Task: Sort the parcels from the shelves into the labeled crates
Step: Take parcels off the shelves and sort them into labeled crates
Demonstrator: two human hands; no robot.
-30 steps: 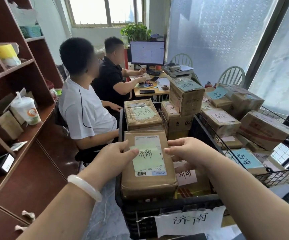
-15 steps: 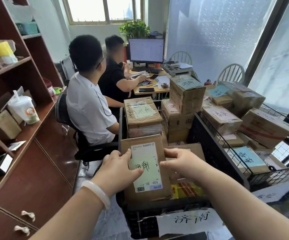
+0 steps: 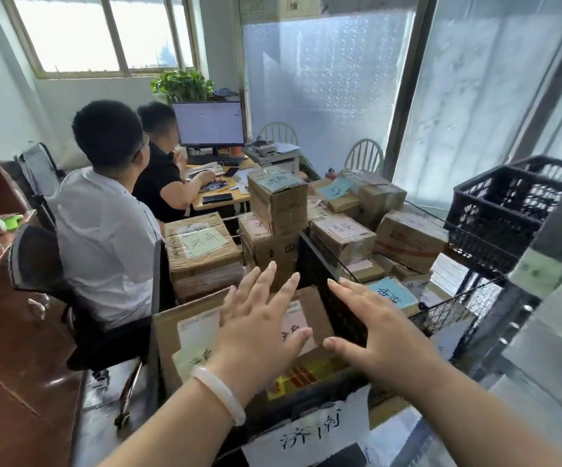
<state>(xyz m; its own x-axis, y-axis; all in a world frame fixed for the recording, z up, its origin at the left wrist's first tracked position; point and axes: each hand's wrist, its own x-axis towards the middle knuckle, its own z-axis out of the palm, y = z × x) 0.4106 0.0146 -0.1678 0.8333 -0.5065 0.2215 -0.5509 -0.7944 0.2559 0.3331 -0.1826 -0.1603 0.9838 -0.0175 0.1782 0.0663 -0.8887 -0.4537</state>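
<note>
Plainly, our left hand (image 3: pixel 259 328) and right hand (image 3: pixel 372 332) hovered over the crate (image 3: pixel 343 315), fingers (image 3: pixel 266 281) spread apart, holding nothing. The parcel (image 3: pixel 170 326) lay flat inside, label (image 3: pixel 197 333) up, presumably for checking.

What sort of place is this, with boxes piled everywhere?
Most likely a small parcel-sorting office: taped brown cardboard parcels with handwritten labels fill a black plastic crate bearing a white paper sign, and two people work at a wooden desk with a black computer monitor.
</note>
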